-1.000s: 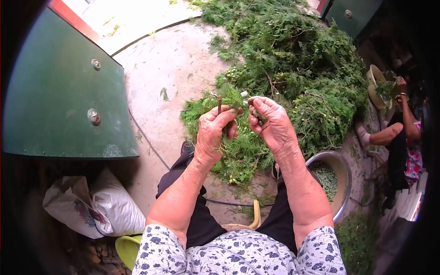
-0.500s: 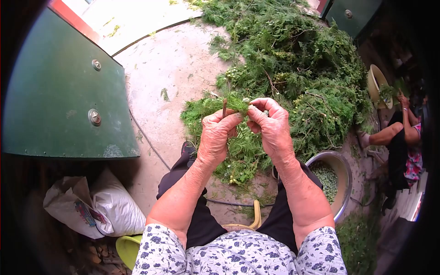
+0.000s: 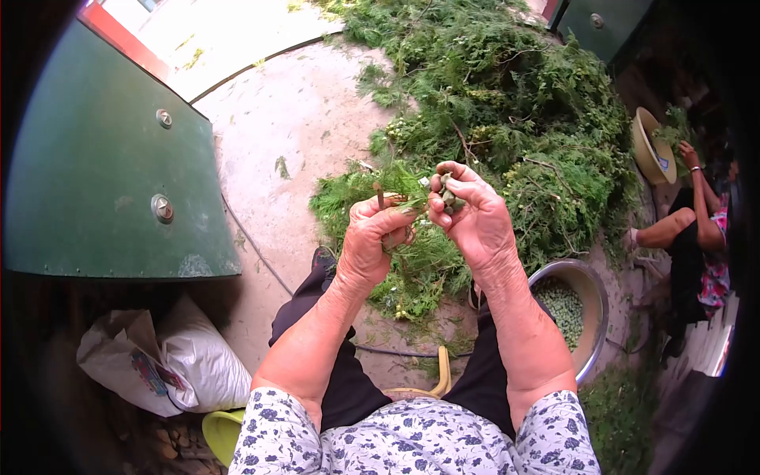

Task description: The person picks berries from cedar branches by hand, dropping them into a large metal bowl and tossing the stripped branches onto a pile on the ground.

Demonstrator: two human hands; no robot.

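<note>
My left hand (image 3: 374,237) is closed round the brown stem of a leafy green sprig (image 3: 402,184), held over the pile of cut evergreen branches (image 3: 546,119). Close beside it, my right hand (image 3: 473,212) is curled round several small green cones (image 3: 450,198), which show between the thumb and fingers. The sprig's leaves reach to the right fingertips; whether they touch is unclear. To the right of my knees stands a metal basin (image 3: 603,317) with many small green cones inside.
A green metal door (image 3: 103,158) stands at left, above white sacks (image 3: 202,356) and a yellow-green container (image 3: 222,435). A cable (image 3: 261,257) crosses the floor. At right a person (image 3: 697,222) sits by a yellowish basin (image 3: 649,154), one hand raised to greenery.
My right hand has turned and opened slightly away from the sprig, so the cones in it now show. The other person's hand has moved up a little.
</note>
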